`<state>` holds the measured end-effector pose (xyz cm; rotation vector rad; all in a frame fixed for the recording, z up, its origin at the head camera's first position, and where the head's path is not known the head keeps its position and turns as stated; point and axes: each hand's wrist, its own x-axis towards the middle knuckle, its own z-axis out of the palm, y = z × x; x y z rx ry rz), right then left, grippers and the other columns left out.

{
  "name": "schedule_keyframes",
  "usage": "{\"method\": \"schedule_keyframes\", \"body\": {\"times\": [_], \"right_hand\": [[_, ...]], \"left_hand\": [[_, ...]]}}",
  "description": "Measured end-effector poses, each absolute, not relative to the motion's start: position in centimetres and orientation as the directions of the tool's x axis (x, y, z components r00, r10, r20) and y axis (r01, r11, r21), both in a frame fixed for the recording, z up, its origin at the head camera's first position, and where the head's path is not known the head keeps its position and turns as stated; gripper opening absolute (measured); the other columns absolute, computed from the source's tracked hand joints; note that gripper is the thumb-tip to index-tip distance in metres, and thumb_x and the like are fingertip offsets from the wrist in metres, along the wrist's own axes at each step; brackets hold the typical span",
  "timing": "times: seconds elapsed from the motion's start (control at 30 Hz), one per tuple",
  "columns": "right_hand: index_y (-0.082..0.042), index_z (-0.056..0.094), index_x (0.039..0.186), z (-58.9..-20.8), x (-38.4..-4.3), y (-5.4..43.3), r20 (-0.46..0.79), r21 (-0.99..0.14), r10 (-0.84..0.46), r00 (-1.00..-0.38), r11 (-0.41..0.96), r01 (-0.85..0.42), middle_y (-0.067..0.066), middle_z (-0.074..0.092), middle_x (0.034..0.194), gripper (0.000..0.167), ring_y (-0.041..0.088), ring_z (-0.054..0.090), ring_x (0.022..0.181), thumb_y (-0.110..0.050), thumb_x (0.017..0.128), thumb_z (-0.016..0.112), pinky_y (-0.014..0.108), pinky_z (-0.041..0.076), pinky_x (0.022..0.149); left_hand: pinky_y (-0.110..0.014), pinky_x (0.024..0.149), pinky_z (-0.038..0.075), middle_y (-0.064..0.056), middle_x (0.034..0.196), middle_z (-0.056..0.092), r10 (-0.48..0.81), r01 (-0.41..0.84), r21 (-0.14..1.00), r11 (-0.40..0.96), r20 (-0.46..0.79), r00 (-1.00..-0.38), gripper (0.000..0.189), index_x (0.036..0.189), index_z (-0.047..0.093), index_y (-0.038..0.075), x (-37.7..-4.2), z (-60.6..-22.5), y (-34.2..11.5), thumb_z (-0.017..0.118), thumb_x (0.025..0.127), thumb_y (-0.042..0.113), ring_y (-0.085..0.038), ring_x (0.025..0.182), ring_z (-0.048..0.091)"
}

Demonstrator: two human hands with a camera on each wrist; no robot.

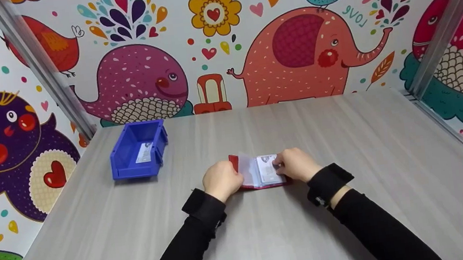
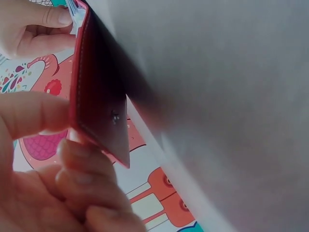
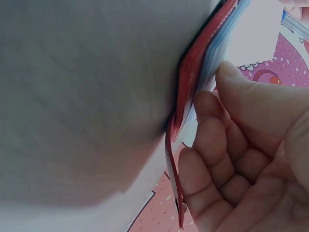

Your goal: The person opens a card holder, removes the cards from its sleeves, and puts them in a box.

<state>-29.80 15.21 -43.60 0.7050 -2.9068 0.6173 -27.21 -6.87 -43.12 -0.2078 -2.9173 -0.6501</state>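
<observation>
A small red card holder [image 1: 247, 168] with clear plastic sleeves lies opened out on the table in the head view. My left hand [image 1: 222, 180] holds its left cover, thumb and fingers on either side of the edge. In the left wrist view the red cover [image 2: 99, 92] is tilted up and shows a metal snap. A white printed card [image 1: 266, 170] sits on the right-hand side of the holder. There my right hand [image 1: 300, 165] pinches the stack of sleeves [image 3: 212, 58] at the edge, thumb on top and index finger below.
At the back left of the table [image 1: 347, 133] stands a blue plastic bin [image 1: 133, 172] with a white printed card [image 1: 144, 152] inside. Walls with cartoon animals and metal corner posts [image 1: 40, 67] enclose the table at the back and sides.
</observation>
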Motion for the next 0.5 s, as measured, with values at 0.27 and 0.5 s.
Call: {"method": "schedule_keyframes", "body": {"times": [0.27,0.5], "right_hand": [[-0.001,0.077,0.098,-43.62,-29.78,15.17,0.176,-0.361,-0.419,-0.891,0.814,-0.455,0.015,0.073,0.094,0.022,0.032,0.065,0.084,-0.002,0.077,0.079,0.046,0.051,0.079],[-0.002,0.077,0.095,-43.67,-29.77,15.18,0.189,-0.353,-0.429,-0.883,0.81,-0.469,0.013,0.072,0.09,0.021,0.032,0.064,0.08,-0.002,0.075,0.079,0.046,0.051,0.077]], "left_hand": [[-0.041,0.055,0.047,-0.002,0.07,0.062,0.075,0.108,0.362,0.926,0.104,-0.992,0.014,0.063,0.058,0.011,-27.31,-42.84,-6.79,0.064,0.076,0.012,-0.022,0.065,0.058],[-0.042,0.06,0.05,-0.004,0.078,0.064,0.067,0.083,0.328,0.941,0.059,-0.996,0.008,0.069,0.061,0.01,-27.49,-42.94,-6.66,0.065,0.076,0.012,-0.023,0.07,0.06]]}}
